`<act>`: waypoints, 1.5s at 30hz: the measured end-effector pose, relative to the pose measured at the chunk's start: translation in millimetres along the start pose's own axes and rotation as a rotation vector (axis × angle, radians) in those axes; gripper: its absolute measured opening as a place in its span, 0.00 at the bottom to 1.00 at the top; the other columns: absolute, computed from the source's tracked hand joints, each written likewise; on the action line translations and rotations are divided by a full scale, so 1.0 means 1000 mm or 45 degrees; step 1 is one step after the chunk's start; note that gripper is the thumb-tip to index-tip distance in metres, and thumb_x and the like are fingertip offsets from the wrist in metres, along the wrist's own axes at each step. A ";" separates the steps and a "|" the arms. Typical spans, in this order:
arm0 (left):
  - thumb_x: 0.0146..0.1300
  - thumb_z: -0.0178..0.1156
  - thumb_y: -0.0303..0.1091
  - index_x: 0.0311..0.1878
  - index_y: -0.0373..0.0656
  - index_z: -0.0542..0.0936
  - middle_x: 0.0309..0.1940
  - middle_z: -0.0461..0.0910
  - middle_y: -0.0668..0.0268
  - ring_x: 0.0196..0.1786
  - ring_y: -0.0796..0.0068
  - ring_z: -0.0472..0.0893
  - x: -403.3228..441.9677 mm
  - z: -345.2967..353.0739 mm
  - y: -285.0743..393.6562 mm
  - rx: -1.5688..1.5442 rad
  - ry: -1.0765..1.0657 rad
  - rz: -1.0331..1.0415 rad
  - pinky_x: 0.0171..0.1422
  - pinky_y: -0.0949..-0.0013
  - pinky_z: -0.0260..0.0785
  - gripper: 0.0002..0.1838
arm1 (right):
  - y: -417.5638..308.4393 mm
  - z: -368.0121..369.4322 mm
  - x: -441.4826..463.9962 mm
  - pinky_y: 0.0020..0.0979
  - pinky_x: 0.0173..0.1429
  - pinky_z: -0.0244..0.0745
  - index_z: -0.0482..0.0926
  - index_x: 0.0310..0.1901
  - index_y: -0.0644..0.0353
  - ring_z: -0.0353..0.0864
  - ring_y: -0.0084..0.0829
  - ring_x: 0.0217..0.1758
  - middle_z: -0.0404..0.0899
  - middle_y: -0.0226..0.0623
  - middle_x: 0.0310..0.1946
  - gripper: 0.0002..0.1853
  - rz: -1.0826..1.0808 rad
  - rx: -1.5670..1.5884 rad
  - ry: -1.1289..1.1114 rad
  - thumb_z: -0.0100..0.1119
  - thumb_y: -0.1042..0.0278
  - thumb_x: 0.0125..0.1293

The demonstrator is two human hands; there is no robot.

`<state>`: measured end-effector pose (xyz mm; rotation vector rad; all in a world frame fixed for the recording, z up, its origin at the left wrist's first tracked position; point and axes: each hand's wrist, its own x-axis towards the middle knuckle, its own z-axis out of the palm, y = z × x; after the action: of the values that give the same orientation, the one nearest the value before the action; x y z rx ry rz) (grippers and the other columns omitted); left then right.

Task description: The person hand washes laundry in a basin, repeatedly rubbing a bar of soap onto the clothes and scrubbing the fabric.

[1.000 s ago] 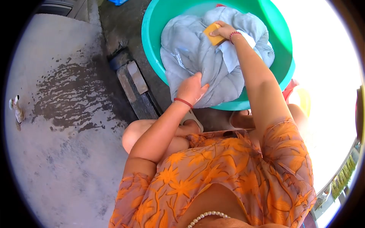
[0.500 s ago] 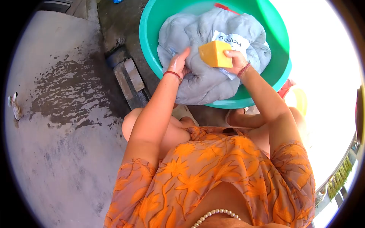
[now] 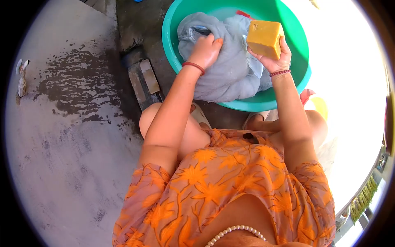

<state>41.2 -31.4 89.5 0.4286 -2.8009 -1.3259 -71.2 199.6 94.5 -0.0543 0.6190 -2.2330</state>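
A bulky wet grey cloth point(image 3: 230, 78) lies bunched in a large green basin point(image 3: 300, 45), part of it over the near left rim. My left hand point(image 3: 205, 51) is closed on a fold at the cloth's upper left. In my right hand point(image 3: 275, 59) is a block of yellow soap point(image 3: 265, 38), held up above the cloth's right side. A white patch point(image 3: 254, 66) on the cloth shows partly below the soap. Something red point(image 3: 243, 15) sticks out at the basin's far side.
Bricks point(image 3: 149, 76) lie on the dark wet ground left of the basin. Pale concrete point(image 3: 61, 164) with a wet patch stretches along the left, where a small whitish object point(image 3: 22, 78) stands. A yellow and red item point(image 3: 317, 105) is beside my right knee.
My left hand has moved up and taken hold of the cloth, which is pulled into a new shape. My right hand has raised the soap up and to the right, off the cloth.
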 end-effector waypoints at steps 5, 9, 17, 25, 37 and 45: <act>0.63 0.50 0.29 0.59 0.28 0.72 0.49 0.73 0.43 0.54 0.41 0.71 -0.055 0.100 0.007 0.281 0.131 0.072 0.63 0.53 0.65 0.22 | 0.049 -0.040 -0.008 0.61 0.66 0.61 0.66 0.66 0.51 0.66 0.52 0.68 0.68 0.43 0.65 0.35 0.067 0.030 0.332 0.63 0.47 0.60; 0.60 0.50 0.25 0.50 0.34 0.80 0.47 0.78 0.47 0.52 0.46 0.76 -0.047 0.068 0.005 0.177 0.083 0.039 0.60 0.56 0.68 0.16 | 0.040 -0.046 -0.023 0.60 0.67 0.60 0.67 0.66 0.51 0.66 0.51 0.68 0.70 0.43 0.64 0.31 -0.081 0.227 0.383 0.60 0.51 0.63; 0.60 0.57 0.33 0.43 0.38 0.85 0.43 0.82 0.49 0.48 0.48 0.81 0.019 0.046 -0.057 0.241 0.218 -0.006 0.55 0.55 0.72 0.13 | -0.008 -0.066 0.015 0.41 0.64 0.71 0.68 0.61 0.58 0.75 0.42 0.60 0.73 0.41 0.57 0.23 -0.626 -0.606 0.414 0.61 0.70 0.65; 0.71 0.30 0.58 0.64 0.40 0.74 0.69 0.65 0.51 0.73 0.57 0.65 0.051 0.096 -0.097 0.522 -0.578 -0.501 0.75 0.58 0.55 0.37 | 0.020 -0.132 0.028 0.40 0.57 0.74 0.79 0.48 0.55 0.78 0.47 0.55 0.79 0.48 0.50 0.18 -0.104 -2.252 0.963 0.66 0.71 0.53; 0.64 0.56 0.29 0.40 0.30 0.79 0.33 0.82 0.52 0.35 0.58 0.80 0.066 0.089 -0.080 -0.623 0.562 -0.541 0.42 0.58 0.72 0.10 | 0.102 -0.002 0.123 0.48 0.53 0.75 0.76 0.51 0.62 0.81 0.53 0.49 0.82 0.53 0.42 0.23 0.000 -2.509 0.262 0.55 0.49 0.66; 0.73 0.45 0.48 0.52 0.33 0.79 0.47 0.84 0.53 0.51 0.63 0.83 0.094 0.104 -0.166 -0.011 0.156 -0.280 0.57 0.61 0.72 0.26 | 0.107 0.036 0.093 0.52 0.44 0.72 0.73 0.41 0.60 0.80 0.56 0.38 0.81 0.50 0.30 0.16 -0.280 -2.517 -0.080 0.54 0.54 0.67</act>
<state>-23.0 -76.2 -113.5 0.8089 -2.7100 -1.2965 -51.4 58.2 63.5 -1.1408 2.4951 -0.9129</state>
